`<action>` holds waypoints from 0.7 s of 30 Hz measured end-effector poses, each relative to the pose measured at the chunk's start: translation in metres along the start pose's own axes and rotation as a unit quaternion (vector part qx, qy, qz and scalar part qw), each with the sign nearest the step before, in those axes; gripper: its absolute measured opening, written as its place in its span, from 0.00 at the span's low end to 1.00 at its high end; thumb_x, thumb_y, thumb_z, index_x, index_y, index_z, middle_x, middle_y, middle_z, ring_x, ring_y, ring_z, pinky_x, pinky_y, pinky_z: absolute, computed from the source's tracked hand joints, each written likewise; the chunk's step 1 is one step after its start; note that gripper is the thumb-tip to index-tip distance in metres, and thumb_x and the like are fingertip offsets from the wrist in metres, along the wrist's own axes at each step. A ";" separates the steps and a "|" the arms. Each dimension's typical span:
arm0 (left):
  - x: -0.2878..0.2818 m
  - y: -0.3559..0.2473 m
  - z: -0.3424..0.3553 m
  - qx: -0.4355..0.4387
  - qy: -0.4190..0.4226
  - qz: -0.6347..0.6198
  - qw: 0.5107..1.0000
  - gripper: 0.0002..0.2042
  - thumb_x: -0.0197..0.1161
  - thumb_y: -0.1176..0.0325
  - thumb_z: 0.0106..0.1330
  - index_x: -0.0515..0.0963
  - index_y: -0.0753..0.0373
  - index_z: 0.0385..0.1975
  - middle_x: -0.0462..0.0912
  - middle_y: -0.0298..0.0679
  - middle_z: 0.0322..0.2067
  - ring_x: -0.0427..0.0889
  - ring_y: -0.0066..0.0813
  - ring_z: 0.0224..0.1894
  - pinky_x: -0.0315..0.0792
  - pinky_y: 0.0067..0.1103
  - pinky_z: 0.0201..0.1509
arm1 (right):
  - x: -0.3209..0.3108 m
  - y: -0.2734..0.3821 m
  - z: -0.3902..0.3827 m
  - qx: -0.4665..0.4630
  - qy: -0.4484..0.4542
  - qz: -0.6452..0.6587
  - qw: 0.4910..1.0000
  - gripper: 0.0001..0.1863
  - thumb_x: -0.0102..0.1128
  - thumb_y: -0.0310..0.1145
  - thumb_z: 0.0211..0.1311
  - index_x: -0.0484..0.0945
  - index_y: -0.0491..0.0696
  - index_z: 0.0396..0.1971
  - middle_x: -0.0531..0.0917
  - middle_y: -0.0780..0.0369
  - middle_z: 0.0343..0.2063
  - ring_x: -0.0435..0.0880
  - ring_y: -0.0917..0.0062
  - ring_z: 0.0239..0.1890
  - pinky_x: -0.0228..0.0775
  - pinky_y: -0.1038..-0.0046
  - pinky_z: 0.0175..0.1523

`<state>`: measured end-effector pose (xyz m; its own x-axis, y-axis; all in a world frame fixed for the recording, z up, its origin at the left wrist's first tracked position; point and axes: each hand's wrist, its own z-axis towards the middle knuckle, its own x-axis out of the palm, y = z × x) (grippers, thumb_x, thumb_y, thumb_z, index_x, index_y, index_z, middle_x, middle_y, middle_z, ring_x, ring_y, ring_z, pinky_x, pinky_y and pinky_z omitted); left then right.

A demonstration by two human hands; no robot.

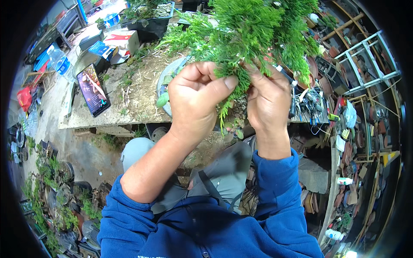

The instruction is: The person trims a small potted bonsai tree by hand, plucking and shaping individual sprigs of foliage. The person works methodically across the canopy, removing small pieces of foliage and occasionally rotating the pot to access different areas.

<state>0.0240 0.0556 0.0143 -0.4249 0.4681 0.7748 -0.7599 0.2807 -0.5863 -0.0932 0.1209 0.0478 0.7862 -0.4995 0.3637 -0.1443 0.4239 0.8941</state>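
A bushy conifer (254, 30) with bright green, feathery foliage rises at the top centre, over the worktable. My left hand (191, 96) has its fingers curled and its thumb pressed against a hanging sprig of it. Close by on the right, my right hand (269, 96) is closed at the same foliage, its fingertips partly hidden among the leaves. Part of a round, pale disc (165, 81) shows behind my left hand. The base of the conifer is hidden by foliage and hands.
A lit phone (92, 90) lies on the soil-strewn wooden table (137, 103). Boxes (122, 41), a water bottle (60, 62) and a dark planter (150, 28) stand at the back left. Tools and wires (312, 103) crowd the table's right end. Shelves of pots (346, 150) line the right.
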 end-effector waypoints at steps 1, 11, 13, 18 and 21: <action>-0.001 -0.001 0.002 -0.008 0.001 -0.004 1.000 0.11 0.73 0.84 0.60 0.80 0.66 0.40 0.84 0.32 0.35 0.80 0.15 0.35 0.76 0.15 0.42 | -0.004 0.002 -0.004 0.020 -0.019 -0.003 1.000 0.11 0.65 0.24 0.68 0.85 0.35 0.47 0.90 0.59 0.40 0.87 0.79 0.41 0.79 0.77 0.50; -0.005 0.001 0.002 -0.016 -0.004 -0.025 1.000 0.12 0.72 0.85 0.61 0.80 0.65 0.41 0.85 0.33 0.38 0.83 0.18 0.40 0.78 0.17 0.49 | -0.011 0.028 -0.005 -0.010 0.054 -0.061 0.997 0.18 0.63 0.29 0.69 0.80 0.35 0.54 0.86 0.57 0.47 0.87 0.74 0.46 0.80 0.67 0.55; -0.005 0.002 0.001 0.011 0.023 -0.042 0.999 0.12 0.72 0.85 0.61 0.80 0.66 0.42 0.86 0.34 0.39 0.83 0.18 0.41 0.78 0.18 0.49 | -0.005 0.033 -0.002 0.041 0.104 -0.081 0.990 0.26 0.72 0.36 0.60 0.83 0.36 0.55 0.88 0.58 0.44 0.84 0.74 0.46 0.73 0.75 0.56; -0.004 0.001 0.000 0.007 0.020 -0.033 0.999 0.12 0.72 0.84 0.61 0.80 0.66 0.42 0.86 0.35 0.41 0.83 0.19 0.42 0.77 0.19 0.50 | 0.004 0.030 0.007 0.073 0.090 -0.091 0.989 0.19 0.74 0.33 0.58 0.86 0.38 0.47 0.90 0.60 0.39 0.86 0.77 0.41 0.75 0.76 0.55; -0.004 0.001 0.000 0.000 0.010 -0.007 1.000 0.12 0.72 0.85 0.60 0.80 0.66 0.41 0.84 0.32 0.38 0.81 0.16 0.39 0.76 0.17 0.47 | 0.002 0.022 0.007 0.040 0.066 -0.063 0.995 0.13 0.72 0.29 0.61 0.88 0.39 0.44 0.90 0.61 0.38 0.86 0.79 0.41 0.75 0.76 0.55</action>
<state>0.0249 0.0539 0.0110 -0.4043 0.4806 0.7782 -0.7655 0.2878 -0.5755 -0.0985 0.1239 0.0700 0.8729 -0.4382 0.2147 -0.0830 0.3001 0.9503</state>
